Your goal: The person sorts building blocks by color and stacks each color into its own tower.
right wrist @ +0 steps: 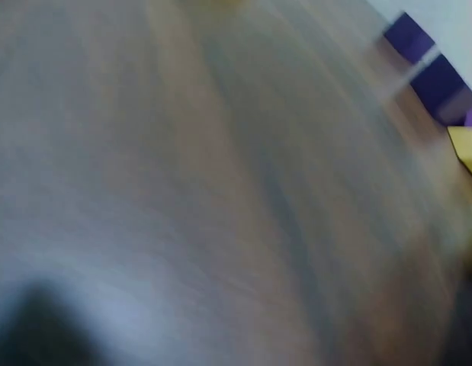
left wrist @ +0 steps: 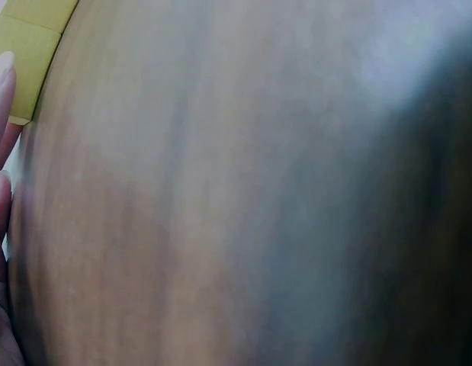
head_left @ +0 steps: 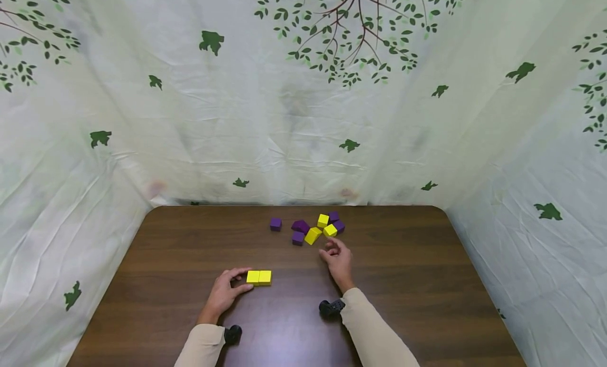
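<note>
The left hand (head_left: pixel 225 293) rests on the table (head_left: pixel 189 251) with its fingers curled around the left end of a pair of yellow cubes (head_left: pixel 258 277): the thumb touches the near side and the fingers reach over the far side. The two cubes lie side by side in a short row and touch each other. In the left wrist view a yellow cube face (left wrist: pixel 26 53) shows at the top left, with a fingertip (left wrist: pixel 1 84) just beside it.

The right hand (head_left: pixel 338 259) lies to the right of the yellow pair and farther back. Its fingers are loosely bent and hold nothing; the fingertips point to a cluster of cubes (head_left: pixel 316 228) just behind them. The nearest one is a yellow cube (head_left: pixel 330 230), close to the fingertips but apart from them. The cluster has purple and yellow cubes mixed together, some touching. One single purple cube (head_left: pixel 275 224) stands a little left of the cluster, behind the yellow pair. The right wrist view is blurred; it shows only purple cubes (right wrist: pixel 430 69) at its top right edge
</note>
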`<act>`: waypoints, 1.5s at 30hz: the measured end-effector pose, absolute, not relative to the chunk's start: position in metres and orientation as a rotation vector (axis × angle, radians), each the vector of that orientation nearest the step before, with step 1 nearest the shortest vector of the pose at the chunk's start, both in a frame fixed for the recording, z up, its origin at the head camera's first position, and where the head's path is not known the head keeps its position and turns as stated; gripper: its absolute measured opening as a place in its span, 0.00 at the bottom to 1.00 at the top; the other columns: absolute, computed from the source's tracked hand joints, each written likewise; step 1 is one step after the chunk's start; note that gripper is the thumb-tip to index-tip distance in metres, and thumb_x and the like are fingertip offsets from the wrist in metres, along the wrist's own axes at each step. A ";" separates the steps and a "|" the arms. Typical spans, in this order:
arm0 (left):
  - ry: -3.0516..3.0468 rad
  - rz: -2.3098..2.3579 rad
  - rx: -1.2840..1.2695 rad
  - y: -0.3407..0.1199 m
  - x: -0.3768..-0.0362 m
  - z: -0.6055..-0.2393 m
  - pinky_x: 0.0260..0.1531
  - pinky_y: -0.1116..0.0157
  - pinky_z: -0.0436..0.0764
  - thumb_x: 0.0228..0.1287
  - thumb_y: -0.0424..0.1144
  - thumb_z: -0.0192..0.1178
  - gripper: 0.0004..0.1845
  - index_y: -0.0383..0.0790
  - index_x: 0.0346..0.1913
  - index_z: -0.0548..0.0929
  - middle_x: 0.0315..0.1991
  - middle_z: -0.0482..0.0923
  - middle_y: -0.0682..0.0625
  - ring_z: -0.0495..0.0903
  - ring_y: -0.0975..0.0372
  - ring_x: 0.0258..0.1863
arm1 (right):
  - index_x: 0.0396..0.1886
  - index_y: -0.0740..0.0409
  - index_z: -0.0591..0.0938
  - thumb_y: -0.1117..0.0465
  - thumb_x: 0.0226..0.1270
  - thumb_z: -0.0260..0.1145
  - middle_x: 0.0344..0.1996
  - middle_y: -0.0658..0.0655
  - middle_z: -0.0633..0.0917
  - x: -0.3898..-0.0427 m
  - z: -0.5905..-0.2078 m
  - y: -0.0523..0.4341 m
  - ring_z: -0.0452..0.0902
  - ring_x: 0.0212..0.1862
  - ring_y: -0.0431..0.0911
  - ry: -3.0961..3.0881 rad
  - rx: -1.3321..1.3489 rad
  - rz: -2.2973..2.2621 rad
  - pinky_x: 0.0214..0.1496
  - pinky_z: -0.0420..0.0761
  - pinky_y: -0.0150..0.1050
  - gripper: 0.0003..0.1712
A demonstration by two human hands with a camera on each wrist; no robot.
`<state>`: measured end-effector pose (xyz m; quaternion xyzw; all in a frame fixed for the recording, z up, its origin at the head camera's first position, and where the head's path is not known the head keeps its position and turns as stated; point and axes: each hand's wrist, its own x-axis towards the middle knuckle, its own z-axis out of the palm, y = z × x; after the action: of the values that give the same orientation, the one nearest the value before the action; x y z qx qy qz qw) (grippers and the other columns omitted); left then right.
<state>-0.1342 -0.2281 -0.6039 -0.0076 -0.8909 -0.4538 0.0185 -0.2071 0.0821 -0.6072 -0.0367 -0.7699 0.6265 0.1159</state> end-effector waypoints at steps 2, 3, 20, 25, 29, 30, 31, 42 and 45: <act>-2.765 -1.404 -0.025 -0.229 -0.134 -0.604 0.40 0.62 0.71 0.47 0.35 0.75 0.21 0.43 0.49 0.86 0.40 0.81 0.51 0.73 0.58 0.39 | 0.50 0.67 0.81 0.70 0.51 0.76 0.37 0.62 0.83 -0.213 -0.607 0.086 0.75 0.30 0.42 -2.260 -0.162 1.780 0.31 0.74 0.27 0.24; -2.766 -1.404 -0.023 -0.229 -0.133 -0.604 0.40 0.63 0.71 0.47 0.35 0.75 0.22 0.43 0.49 0.86 0.40 0.81 0.51 0.73 0.59 0.39 | 0.50 0.66 0.81 0.69 0.51 0.76 0.37 0.61 0.83 -0.215 -0.607 0.087 0.75 0.30 0.43 -2.263 -0.186 1.756 0.31 0.74 0.28 0.24; -2.764 -1.387 -0.034 -0.227 -0.134 -0.605 0.40 0.62 0.71 0.47 0.35 0.75 0.21 0.44 0.49 0.86 0.39 0.80 0.51 0.73 0.60 0.39 | 0.47 0.64 0.81 0.66 0.51 0.77 0.40 0.61 0.83 -0.237 -0.605 0.083 0.78 0.37 0.52 -2.233 -0.453 1.559 0.40 0.77 0.43 0.23; -2.791 -1.392 -0.011 -0.227 -0.135 -0.604 0.41 0.62 0.71 0.48 0.36 0.75 0.21 0.45 0.49 0.86 0.40 0.80 0.52 0.73 0.59 0.40 | 0.46 0.64 0.82 0.67 0.51 0.77 0.40 0.61 0.83 -0.240 -0.604 0.082 0.78 0.38 0.53 -2.251 -0.480 1.522 0.43 0.77 0.47 0.21; -2.788 -1.389 -0.016 -0.227 -0.135 -0.604 0.41 0.62 0.71 0.48 0.36 0.75 0.21 0.44 0.49 0.86 0.39 0.80 0.52 0.73 0.59 0.39 | 0.46 0.64 0.82 0.66 0.51 0.76 0.40 0.61 0.82 -0.244 -0.604 0.081 0.77 0.39 0.53 -2.279 -0.482 1.496 0.44 0.77 0.47 0.21; -2.789 -1.388 -0.020 -0.228 -0.135 -0.604 0.41 0.61 0.71 0.48 0.36 0.75 0.21 0.44 0.49 0.86 0.39 0.80 0.51 0.73 0.59 0.40 | 0.46 0.64 0.82 0.66 0.51 0.76 0.40 0.61 0.82 -0.245 -0.605 0.082 0.77 0.39 0.53 -2.281 -0.478 1.491 0.44 0.78 0.47 0.21; -2.795 -1.389 -0.016 -0.228 -0.135 -0.604 0.41 0.61 0.71 0.48 0.36 0.75 0.21 0.44 0.49 0.86 0.40 0.80 0.51 0.73 0.59 0.40 | 0.46 0.64 0.82 0.66 0.52 0.76 0.40 0.61 0.82 -0.246 -0.606 0.082 0.77 0.39 0.53 -2.287 -0.477 1.486 0.44 0.78 0.47 0.21; -2.779 -1.380 -0.010 -0.228 -0.134 -0.605 0.40 0.63 0.71 0.47 0.35 0.75 0.21 0.44 0.48 0.86 0.38 0.80 0.52 0.72 0.60 0.39 | 0.46 0.62 0.83 0.64 0.53 0.76 0.37 0.60 0.84 -0.248 -0.616 0.090 0.79 0.40 0.52 -2.285 -0.415 1.553 0.45 0.77 0.48 0.19; -2.773 -1.380 -0.015 -0.228 -0.134 -0.605 0.39 0.63 0.71 0.47 0.33 0.75 0.21 0.44 0.48 0.86 0.38 0.80 0.52 0.72 0.61 0.38 | 0.46 0.61 0.82 0.64 0.54 0.76 0.39 0.60 0.85 -0.246 -0.614 0.091 0.80 0.41 0.52 -2.297 -0.397 1.570 0.45 0.77 0.48 0.19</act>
<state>-0.1336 -0.2279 -0.6048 -0.0050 -0.8951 -0.4454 0.0223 -0.2464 0.0914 -0.6143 -0.1395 -0.8061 0.5510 0.1648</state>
